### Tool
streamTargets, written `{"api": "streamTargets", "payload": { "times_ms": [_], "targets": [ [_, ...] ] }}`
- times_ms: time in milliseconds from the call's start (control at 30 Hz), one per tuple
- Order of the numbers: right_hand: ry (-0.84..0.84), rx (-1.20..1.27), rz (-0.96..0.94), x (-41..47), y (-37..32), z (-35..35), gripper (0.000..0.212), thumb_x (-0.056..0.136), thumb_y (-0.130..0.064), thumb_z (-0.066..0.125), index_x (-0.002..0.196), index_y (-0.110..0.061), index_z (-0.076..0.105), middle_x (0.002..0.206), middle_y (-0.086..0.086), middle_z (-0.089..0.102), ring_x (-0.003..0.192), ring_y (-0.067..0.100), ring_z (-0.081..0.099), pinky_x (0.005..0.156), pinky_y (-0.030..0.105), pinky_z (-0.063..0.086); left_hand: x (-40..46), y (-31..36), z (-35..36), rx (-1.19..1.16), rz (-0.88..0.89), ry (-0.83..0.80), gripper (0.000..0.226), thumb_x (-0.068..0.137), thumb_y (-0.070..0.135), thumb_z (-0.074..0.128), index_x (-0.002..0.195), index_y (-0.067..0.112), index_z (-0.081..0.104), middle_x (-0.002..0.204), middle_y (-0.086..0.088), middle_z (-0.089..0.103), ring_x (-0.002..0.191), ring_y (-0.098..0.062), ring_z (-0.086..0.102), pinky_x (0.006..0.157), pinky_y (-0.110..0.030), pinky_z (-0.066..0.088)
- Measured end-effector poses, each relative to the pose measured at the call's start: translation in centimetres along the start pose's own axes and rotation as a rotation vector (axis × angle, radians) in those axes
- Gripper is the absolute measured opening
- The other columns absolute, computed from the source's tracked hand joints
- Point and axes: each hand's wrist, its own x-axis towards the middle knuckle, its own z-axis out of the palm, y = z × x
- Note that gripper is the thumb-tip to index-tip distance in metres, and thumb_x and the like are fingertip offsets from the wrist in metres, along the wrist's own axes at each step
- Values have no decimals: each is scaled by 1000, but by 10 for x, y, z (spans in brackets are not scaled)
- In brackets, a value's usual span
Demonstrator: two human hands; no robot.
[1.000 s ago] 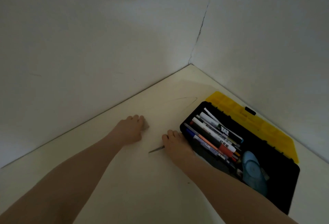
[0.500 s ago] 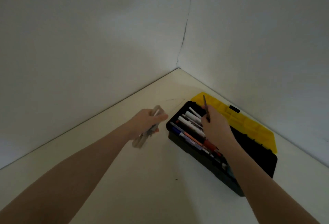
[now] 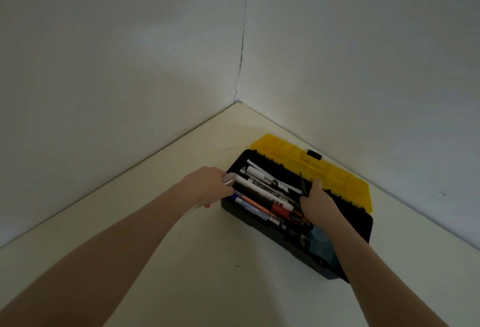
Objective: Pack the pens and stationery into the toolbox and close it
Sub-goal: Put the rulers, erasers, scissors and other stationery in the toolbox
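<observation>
The black toolbox (image 3: 259, 219) sat open on the pale table (image 3: 207, 287), close to the corner where the two walls met, and I take it as my landmark. Its yellow lid (image 3: 337, 171) was thrown back on the far side, toward the right-hand wall (image 3: 363, 54), with a small black latch (image 3: 313, 155) showing on its far edge.

My left hand (image 3: 207, 187) was at the toolbox's left end, fingers curled round a pale, silvery tube-shaped thing (image 3: 229, 179). Its blunt upper end stuck out past my knuckles and lay right at the box's rim; a little of its lower end showed beneath my hand, outside the box. What sort of pen it was I could not tell in that dim light.

My right hand (image 3: 315, 200) was over the middle of the box, above the packed contents. Its fingers were closed on a thin dark pen (image 3: 302, 184), which pointed up and away toward the lid. The grip itself was mostly hidden by the back of my hand.

Inside the toolbox, a bundle of pens and markers (image 3: 262, 191) lay side by side along its length: white ones with dark printing toward the lid side, an orange and red one and a blue-tipped one nearer the front wall. At the box's right end, partly under my right forearm, lay something pale blue (image 3: 320, 245) whose shape I could not make out.
</observation>
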Motion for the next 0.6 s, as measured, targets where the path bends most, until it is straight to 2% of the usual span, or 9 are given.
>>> {"api": "streamTargets", "payload": {
  "times_ms": [33,100,233,333,533,600],
  "targets": [
    [-12,-1,-19,1,-3,2,44,95,-8,41,137,-7,27,81,10,53,66,22,52,56,32,46,-2,-3,0,-29,-19,2,16,87,30,52,92,14,56,76,-3,59,54,-17,59,53,-23,46],
    [-6,-9,-53,3,-11,7,43,95,-6,41,136,-9,29,75,10,53,59,19,48,48,28,38,-10,-11,0,-62,-57,19,17,88,30,52,94,14,55,74,-1,56,54,-15,58,52,-23,45],
    [20,-46,-171,9,-31,20,48,95,-7,42,140,-14,30,73,6,52,56,16,48,45,26,37,-36,-29,5,-167,-142,105,23,88,30,53,97,10,59,73,-3,56,58,-18,60,54,-24,46],
    [15,-90,-263,11,-48,32,47,95,-9,42,141,-15,32,78,7,54,55,14,47,43,26,36,-59,-47,7,-259,-227,166,20,87,31,55,90,12,57,72,-4,57,54,-16,61,45,-20,44],
    [-74,-113,-442,-5,-82,67,41,97,-12,42,138,-16,41,92,14,62,68,21,54,47,25,38,-110,-92,13,-298,-385,259,15,88,33,54,86,17,55,72,-3,60,56,-16,66,48,-21,47],
    [-111,-121,-509,-13,-91,80,41,97,-13,42,138,-16,42,88,10,59,67,20,52,47,25,37,-128,-105,16,-330,-448,272,17,88,33,54,82,17,55,70,-5,60,56,-17,67,49,-22,48]
  ]
}}
